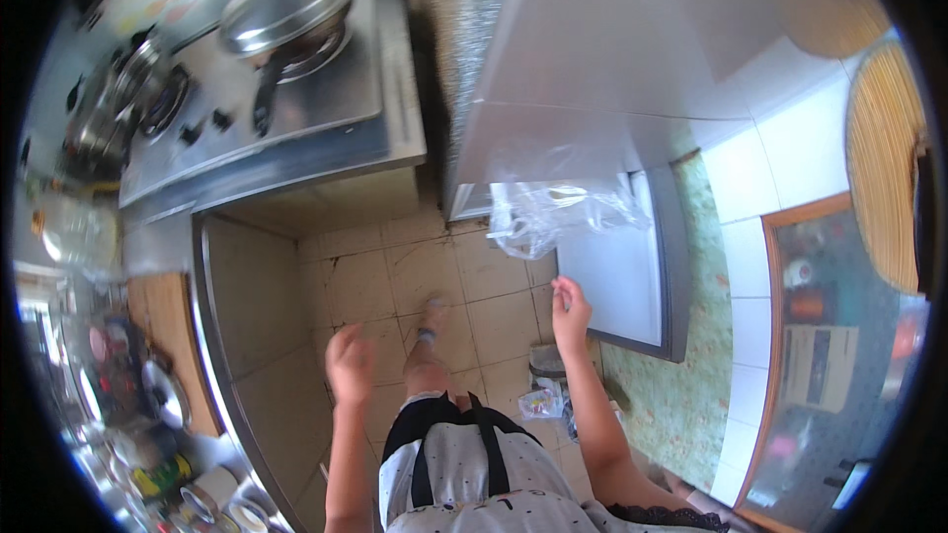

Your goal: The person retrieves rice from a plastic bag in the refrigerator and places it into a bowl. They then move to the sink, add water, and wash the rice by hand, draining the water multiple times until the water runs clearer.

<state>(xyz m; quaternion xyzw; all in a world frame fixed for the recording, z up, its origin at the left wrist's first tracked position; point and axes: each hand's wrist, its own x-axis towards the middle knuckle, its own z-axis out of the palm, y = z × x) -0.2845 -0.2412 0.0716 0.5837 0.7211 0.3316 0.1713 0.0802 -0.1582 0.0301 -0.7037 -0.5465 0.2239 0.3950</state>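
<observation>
My left hand (349, 363) hangs in the air over the tiled floor, beside the side of the counter. Motion blurs its loosely curled fingers, and nothing shows in it. My right hand (572, 320) is raised with bent fingers and a small gap between thumb and fingertips; it holds nothing that I can see. Just beyond it is the white inner panel of an open door (611, 277) with a dark grey rim, on what looks like a refrigerator (592, 66). A clear plastic bag (544, 218) hangs at the opening, above and apart from my right fingertips.
A lidded frying pan (292, 11) sits on the gas stove (215, 141) at the upper left. Along the left counter are a wooden cutting board (167, 340) and tape rolls (248, 514). Small bags (542, 401) lie on the floor (429, 266) at right. A wood-framed glass panel (807, 355) stands further right.
</observation>
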